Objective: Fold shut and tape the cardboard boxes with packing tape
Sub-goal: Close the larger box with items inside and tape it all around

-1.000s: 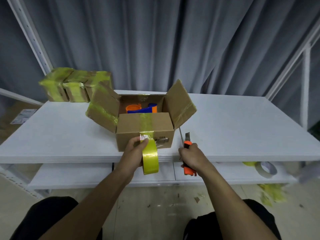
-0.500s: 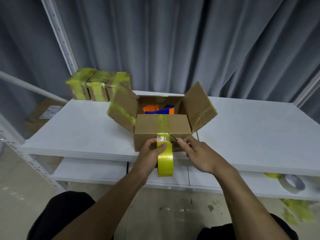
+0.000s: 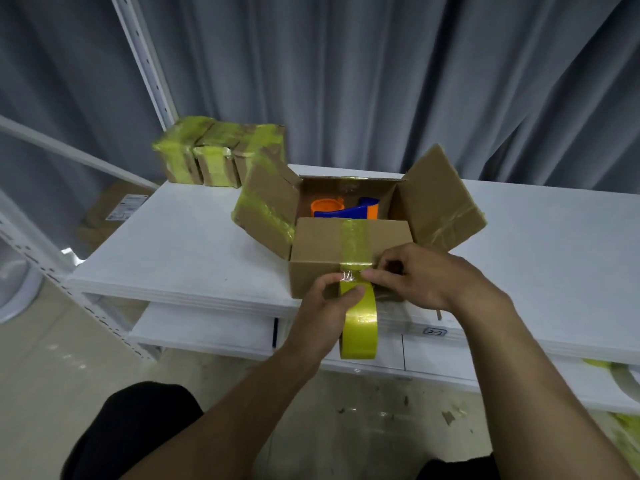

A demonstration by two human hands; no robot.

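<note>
Two hands at one box: where does it sit? — EDITOR

Centre of frame, on the white desk, near its front edge. The box is open on top. Its near flap is folded down flat, and a strip of yellow tape runs across that flap to the front edge. The left flap and right flap stand up and lean outward, both streaked with tape. — PHOTOGRAPHER

And the hands? — EDITOR

Left hand, low centre, is curled round a yellow roll that hangs in front of the desk's edge, with one digit lying across the roll's outer face. Right hand, just to the right, pinches the tape between its fingertips at the box's top front edge, where the tape looks crinkled and shiny. Something dark shows inside its curled fingers; I cannot tell what. The hands are nearly touching. — PHOTOGRAPHER

Anything in the box? — EDITOR

An orange-and-blue plastic item, partly hidden behind the near flap. — PHOTOGRAPHER

The surroundings? — EDITOR

Upper left, a row of small taped boxes wrapped in yellow sits at the desk's back corner, just behind the left flap. A grey curtain fills the top of the frame. A white shelf runs under the desk, and scraps lie on the floor at lower right. — PHOTOGRAPHER
</note>
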